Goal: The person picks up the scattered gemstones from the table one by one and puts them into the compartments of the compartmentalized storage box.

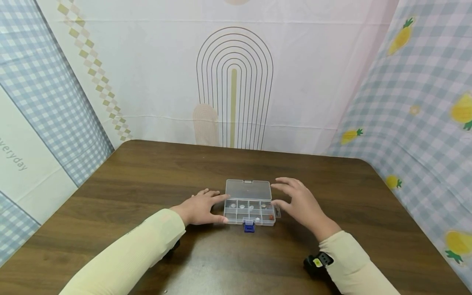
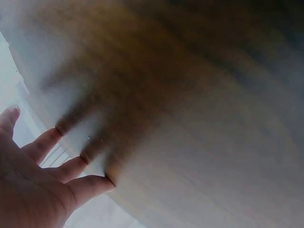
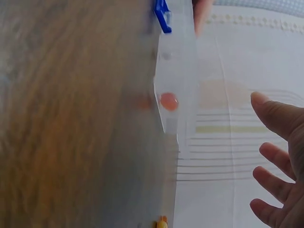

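Note:
A clear plastic compartment box (image 1: 233,222) lies on the table with its lid (image 1: 248,189) swung open toward the back. At its front hangs a blue latch (image 1: 249,227). Several small clear or whitish pieces sit in its compartments, and a red-orange piece (image 1: 271,217) is in the front right one. My left hand (image 1: 200,209) is spread at the box's left side, thumb and index finger at its edge, other fingertips on the table in the left wrist view. My right hand (image 1: 300,205) hovers at the right side, fingers spread and holding nothing.
The brown wooden table (image 1: 147,176) reaches back to a white patterned cloth (image 1: 306,82). Checked cloths (image 1: 416,151) hang at both sides. A clear hanging tab (image 1: 277,212) juts from the box's right end. A black device (image 1: 318,261) is strapped at my right wrist.

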`<state>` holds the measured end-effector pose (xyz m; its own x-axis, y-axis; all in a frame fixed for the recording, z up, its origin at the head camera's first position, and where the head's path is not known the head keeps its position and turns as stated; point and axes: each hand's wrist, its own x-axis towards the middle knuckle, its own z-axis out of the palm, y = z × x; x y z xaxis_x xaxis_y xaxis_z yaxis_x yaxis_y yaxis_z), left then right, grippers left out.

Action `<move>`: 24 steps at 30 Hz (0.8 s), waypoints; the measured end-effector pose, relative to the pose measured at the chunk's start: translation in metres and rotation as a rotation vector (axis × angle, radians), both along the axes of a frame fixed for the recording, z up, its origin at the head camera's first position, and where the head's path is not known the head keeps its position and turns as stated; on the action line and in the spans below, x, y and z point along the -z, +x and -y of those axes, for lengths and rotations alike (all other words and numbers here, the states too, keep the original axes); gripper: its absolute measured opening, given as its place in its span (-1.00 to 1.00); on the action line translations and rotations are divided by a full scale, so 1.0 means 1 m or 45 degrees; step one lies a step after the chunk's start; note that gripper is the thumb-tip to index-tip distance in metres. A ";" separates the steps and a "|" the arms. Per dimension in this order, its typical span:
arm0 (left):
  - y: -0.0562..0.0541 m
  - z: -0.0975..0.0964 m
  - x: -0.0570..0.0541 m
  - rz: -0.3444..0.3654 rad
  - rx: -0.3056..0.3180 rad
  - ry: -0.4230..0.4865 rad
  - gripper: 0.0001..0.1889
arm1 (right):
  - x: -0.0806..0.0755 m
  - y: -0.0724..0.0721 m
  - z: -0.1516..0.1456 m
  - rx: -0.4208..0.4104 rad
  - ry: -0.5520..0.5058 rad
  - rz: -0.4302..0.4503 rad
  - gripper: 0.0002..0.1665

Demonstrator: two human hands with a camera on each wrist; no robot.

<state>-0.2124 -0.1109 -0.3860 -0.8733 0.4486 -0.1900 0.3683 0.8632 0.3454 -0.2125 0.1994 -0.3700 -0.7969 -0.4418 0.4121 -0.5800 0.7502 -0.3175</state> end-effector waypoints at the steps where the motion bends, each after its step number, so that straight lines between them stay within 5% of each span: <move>1: 0.000 0.000 0.000 -0.001 -0.001 -0.002 -0.17 | 0.000 -0.001 -0.002 0.011 -0.014 0.020 -0.42; 24: 0.000 -0.001 0.001 -0.008 -0.015 -0.012 -0.16 | 0.009 -0.019 -0.042 0.204 -0.215 0.450 -0.38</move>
